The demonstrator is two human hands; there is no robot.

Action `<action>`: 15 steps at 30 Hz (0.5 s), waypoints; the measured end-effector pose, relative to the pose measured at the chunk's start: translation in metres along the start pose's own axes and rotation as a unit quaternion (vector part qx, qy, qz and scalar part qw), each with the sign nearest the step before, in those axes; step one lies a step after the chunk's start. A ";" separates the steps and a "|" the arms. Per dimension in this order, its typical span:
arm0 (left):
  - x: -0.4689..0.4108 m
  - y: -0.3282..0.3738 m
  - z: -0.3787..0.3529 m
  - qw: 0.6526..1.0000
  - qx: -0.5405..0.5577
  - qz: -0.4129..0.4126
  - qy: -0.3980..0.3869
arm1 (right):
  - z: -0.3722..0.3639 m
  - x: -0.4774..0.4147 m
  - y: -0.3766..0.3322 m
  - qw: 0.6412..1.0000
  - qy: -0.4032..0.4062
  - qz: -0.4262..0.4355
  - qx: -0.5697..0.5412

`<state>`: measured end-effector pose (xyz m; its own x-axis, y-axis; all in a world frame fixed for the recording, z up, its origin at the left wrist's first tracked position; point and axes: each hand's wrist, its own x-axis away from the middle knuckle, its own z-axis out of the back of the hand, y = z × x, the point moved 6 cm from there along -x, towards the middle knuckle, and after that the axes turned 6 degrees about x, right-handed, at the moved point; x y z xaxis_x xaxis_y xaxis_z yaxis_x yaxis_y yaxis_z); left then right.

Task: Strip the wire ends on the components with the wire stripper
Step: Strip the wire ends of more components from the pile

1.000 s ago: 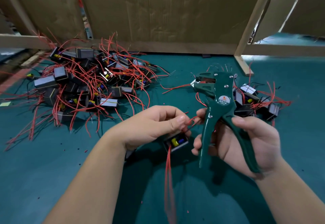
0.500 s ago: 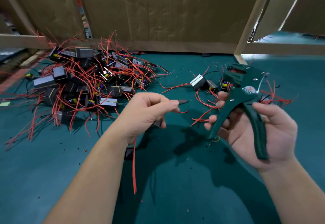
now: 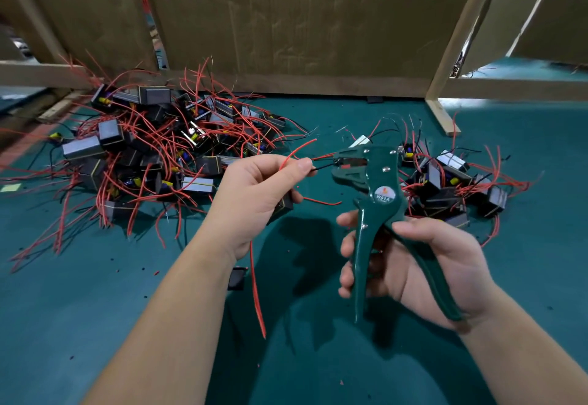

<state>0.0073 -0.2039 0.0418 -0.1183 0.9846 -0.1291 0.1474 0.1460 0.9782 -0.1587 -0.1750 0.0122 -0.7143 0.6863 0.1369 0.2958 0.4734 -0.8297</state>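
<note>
A teal counter (image 3: 95, 325) backed by cardboard (image 3: 286, 23) carries a big pile of components (image 3: 152, 153) at left and a smaller pile (image 3: 445, 182) at right. Fingers of the right hand (image 3: 423, 264) curl round the wire stripper (image 3: 375, 201), while those of the left hand (image 3: 254, 194) pinch a black wire (image 3: 323, 167) at its mouth. The limp tip may enter skewed, or the neighbouring red wire (image 3: 323, 158) may get caught too.

Holding dark green metal wire stripper (image 3: 378, 182) upright, head leftward; presenting thin black wire (image 3: 323, 167) of black box-shaped component (image 3: 283, 208) at its mouth.

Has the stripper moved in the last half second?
Yes: the stripper has swung left, away from the wooden post, toward the left hand.
</note>
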 end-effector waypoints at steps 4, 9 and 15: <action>-0.002 0.002 0.007 0.999 0.004 -0.027 0.047 | -0.006 0.000 0.005 0.999 -0.029 -0.013 -0.002; -0.001 0.006 0.007 0.997 -0.025 -0.059 0.043 | -0.015 0.001 0.006 0.996 -0.085 -0.003 -0.003; 0.001 0.010 0.003 0.994 -0.047 -0.093 0.026 | -0.010 0.001 0.007 0.999 -0.044 -0.002 0.026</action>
<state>0.0118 -0.2016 0.0505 -0.1866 0.9347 -0.3024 0.0266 0.3125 0.9496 -0.1511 -0.1654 0.0124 -0.7691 0.6322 0.0943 0.2605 0.4447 -0.8570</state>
